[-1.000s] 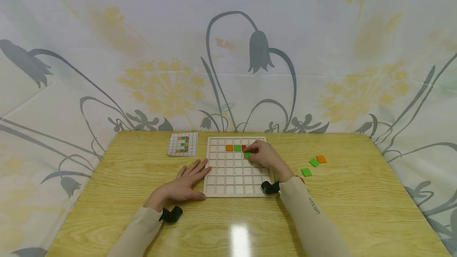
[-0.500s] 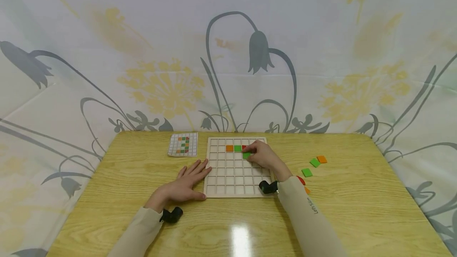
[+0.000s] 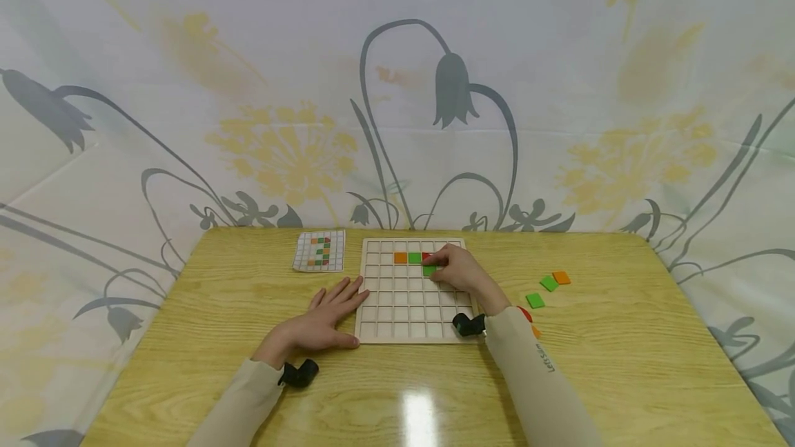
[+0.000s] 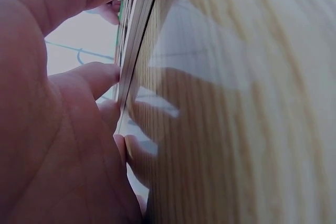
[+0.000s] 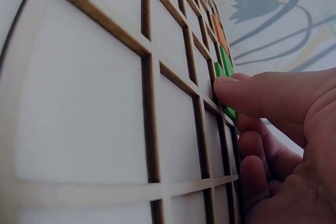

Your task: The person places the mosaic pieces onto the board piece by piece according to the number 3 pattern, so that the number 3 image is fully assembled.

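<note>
A pale wooden grid board (image 3: 393, 310) lies on the table. In its upper rows sit an orange tile (image 3: 400, 258) and a green tile (image 3: 415, 258), with a red tile (image 3: 425, 256) beside them, partly hidden by fingers. My right hand (image 3: 461, 270) pinches another green tile (image 3: 429, 271) between thumb and fingers, one row below the red one. The right wrist view shows the thumb (image 5: 247, 92) against this tile's edge, low over the grid. My left hand (image 3: 326, 319) lies with fingers spread, its fingertips and thumb at the board's left edge.
A printed pattern card (image 3: 319, 251) with coloured squares lies left of the board. To the right lie loose green tiles (image 3: 535, 301) and an orange tile (image 3: 562, 278). A red piece (image 3: 525, 313) shows beside the right sleeve. A flowered cloth (image 3: 279, 88) hangs behind the table.
The right hand barely shifts while pinching the green tile at the same spot on the board. The left hand stays still at the board's edge.
</note>
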The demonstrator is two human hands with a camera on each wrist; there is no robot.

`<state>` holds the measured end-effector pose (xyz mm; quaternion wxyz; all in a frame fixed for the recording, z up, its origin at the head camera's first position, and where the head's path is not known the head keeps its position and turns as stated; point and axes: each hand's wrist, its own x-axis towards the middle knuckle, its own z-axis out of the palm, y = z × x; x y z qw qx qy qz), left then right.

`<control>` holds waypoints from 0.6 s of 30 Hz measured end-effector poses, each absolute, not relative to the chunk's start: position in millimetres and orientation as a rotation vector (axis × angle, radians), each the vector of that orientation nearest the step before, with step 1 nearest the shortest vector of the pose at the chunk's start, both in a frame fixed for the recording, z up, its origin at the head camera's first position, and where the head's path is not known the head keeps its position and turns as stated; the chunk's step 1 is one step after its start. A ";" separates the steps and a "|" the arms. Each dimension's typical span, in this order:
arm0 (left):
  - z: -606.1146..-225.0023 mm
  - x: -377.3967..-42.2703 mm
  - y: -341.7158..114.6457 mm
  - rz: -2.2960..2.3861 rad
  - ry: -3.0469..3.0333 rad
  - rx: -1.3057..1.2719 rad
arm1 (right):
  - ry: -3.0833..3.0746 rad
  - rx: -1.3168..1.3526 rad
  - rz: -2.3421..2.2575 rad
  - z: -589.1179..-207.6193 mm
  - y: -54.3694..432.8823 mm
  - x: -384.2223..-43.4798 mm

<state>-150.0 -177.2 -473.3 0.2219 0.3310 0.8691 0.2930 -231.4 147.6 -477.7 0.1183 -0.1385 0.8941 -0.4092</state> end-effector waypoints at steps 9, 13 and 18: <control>-474.5 -150.5 -178.5 0.803 2.405 0.901 | 2.533 -0.426 -1.320 -470.7 159.9 -231.1; -474.1 -150.4 -178.0 0.806 2.402 0.906 | 2.521 -0.411 -1.367 -466.0 170.1 -228.4; -473.9 -150.3 -177.5 0.807 2.407 0.914 | 2.541 -0.367 -1.375 -461.7 183.6 -225.2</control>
